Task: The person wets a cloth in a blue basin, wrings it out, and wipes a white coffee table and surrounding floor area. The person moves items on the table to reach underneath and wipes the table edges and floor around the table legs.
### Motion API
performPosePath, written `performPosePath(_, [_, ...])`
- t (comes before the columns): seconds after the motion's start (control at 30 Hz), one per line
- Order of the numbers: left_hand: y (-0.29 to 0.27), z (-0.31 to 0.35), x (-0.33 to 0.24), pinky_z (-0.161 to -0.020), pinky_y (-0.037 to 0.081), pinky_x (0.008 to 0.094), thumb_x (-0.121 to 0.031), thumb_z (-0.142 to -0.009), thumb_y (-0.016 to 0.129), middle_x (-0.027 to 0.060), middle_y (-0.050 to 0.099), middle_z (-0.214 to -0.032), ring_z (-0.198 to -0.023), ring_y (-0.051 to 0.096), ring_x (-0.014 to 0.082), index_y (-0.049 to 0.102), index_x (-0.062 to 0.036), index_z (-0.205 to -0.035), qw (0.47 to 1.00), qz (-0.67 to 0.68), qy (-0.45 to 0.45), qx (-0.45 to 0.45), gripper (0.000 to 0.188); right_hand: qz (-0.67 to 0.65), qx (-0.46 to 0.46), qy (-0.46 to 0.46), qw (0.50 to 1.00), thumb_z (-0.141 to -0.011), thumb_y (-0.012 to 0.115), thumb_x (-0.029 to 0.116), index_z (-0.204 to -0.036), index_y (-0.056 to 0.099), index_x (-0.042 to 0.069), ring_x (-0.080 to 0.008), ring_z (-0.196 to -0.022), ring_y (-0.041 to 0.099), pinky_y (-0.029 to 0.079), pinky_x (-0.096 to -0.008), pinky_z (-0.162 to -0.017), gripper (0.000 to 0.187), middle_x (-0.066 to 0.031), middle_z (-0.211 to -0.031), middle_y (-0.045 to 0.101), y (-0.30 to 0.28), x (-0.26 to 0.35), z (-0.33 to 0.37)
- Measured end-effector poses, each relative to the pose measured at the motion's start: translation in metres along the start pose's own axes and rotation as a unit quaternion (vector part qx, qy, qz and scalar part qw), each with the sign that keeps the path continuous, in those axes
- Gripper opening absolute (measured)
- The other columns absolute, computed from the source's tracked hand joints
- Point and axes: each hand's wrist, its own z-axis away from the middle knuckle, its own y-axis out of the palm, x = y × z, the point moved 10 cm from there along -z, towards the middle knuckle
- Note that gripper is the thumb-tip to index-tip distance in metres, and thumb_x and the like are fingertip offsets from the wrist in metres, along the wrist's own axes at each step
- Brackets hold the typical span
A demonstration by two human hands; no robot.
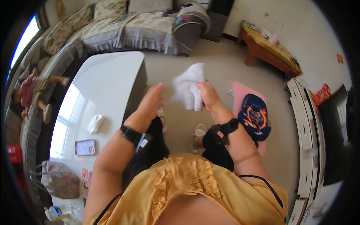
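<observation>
A white cloth [190, 83], blurred along its left side, hangs bunched in front of me above the floor. My right hand [209, 96] grips it by its right edge, with the thumb over the fabric. To the left, apart from the cloth, my left hand [153, 98] is raised with its fingers stretched out and nothing in it. Beside my left arm, the glossy white table [108, 75] bears a crumpled white tissue or cloth [96, 123] and a phone [85, 147].
A person [32, 90] lies on the sofa [146, 30] at the left. On the right, a dark blue backpack [255, 116] rests on a pink mat [240, 92]. A white cabinet [309, 138] and a wooden bench [266, 52] line the wall. A bag [60, 180] stands at the table's near end.
</observation>
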Motion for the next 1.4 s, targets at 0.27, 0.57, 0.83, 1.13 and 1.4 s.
performPosePath(0.27, [0.031,-0.03,-0.031,-0.105,0.048,0.055,-0.046,-0.107,0.045,0.0155,0.062,-0.135,-0.122,0.061,0.032,0.055,-0.0112,-0.138,0.923,0.359,0.03,0.135,0.048,0.463,0.217,-0.235,0.826,-0.097,0.066,0.031,-0.136,0.059,0.001,-0.0373,-0.133,0.052,0.042,-0.0414,-0.111,0.05,-0.0227,-0.143,0.055,0.122,0.029,0.001])
performPosePath(0.57, [-0.113,-0.043,-0.124,-0.101,0.05,0.0374,-0.033,-0.092,0.07,0.0199,0.063,-0.131,-0.122,0.062,0.0299,0.047,-0.0031,-0.148,0.895,-0.401,0.175,-0.082,0.068,0.256,0.057,-0.138,0.955,-0.108,0.052,0.024,-0.128,0.064,-0.001,-0.0177,-0.113,0.064,0.048,-0.0315,-0.102,0.035,-0.0097,-0.12,0.07,0.05,-0.007,-0.127])
performPosePath(0.83, [-0.187,-0.134,-0.032,-0.117,0.021,0.0689,-0.053,-0.085,0.073,0.02,0.022,-0.167,-0.151,0.019,0.0511,0.026,-0.0238,-0.162,0.578,-0.797,0.004,-0.175,0.095,0.19,-0.018,-0.122,0.974,-0.105,0.053,0.024,-0.125,0.066,-0.001,-0.0184,-0.107,0.068,0.051,-0.0312,-0.094,0.034,-0.0133,-0.114,0.074,-0.011,-0.089,-0.227])
performPosePath(1.13, [-0.167,-0.269,-0.057,-0.118,0.019,0.0679,-0.022,-0.089,0.067,0.0186,0.016,-0.169,-0.152,0.019,0.0501,0.02,-0.0219,-0.164,0.556,-0.805,-0.018,-0.205,0.088,0.152,-0.019,-0.036,0.988,-0.104,0.053,0.023,-0.124,0.066,-0.001,-0.0173,-0.101,0.068,0.052,-0.0313,-0.092,0.034,-0.0112,-0.11,0.074,-0.048,-0.151,-0.283])
performPosePath(1.4, [-0.157,-0.371,-0.084,-0.118,0.02,0.0674,-0.018,-0.088,0.064,0.0164,0.02,-0.168,-0.152,0.021,0.0481,0.027,-0.0211,-0.162,0.521,-0.828,-0.005,-0.209,0.083,0.118,-0.03,0.026,0.992,-0.104,0.052,0.022,-0.125,0.066,-0.001,-0.018,-0.101,0.068,0.053,-0.0323,-0.092,0.034,-0.0117,-0.113,0.073,-0.077,-0.18,-0.33])
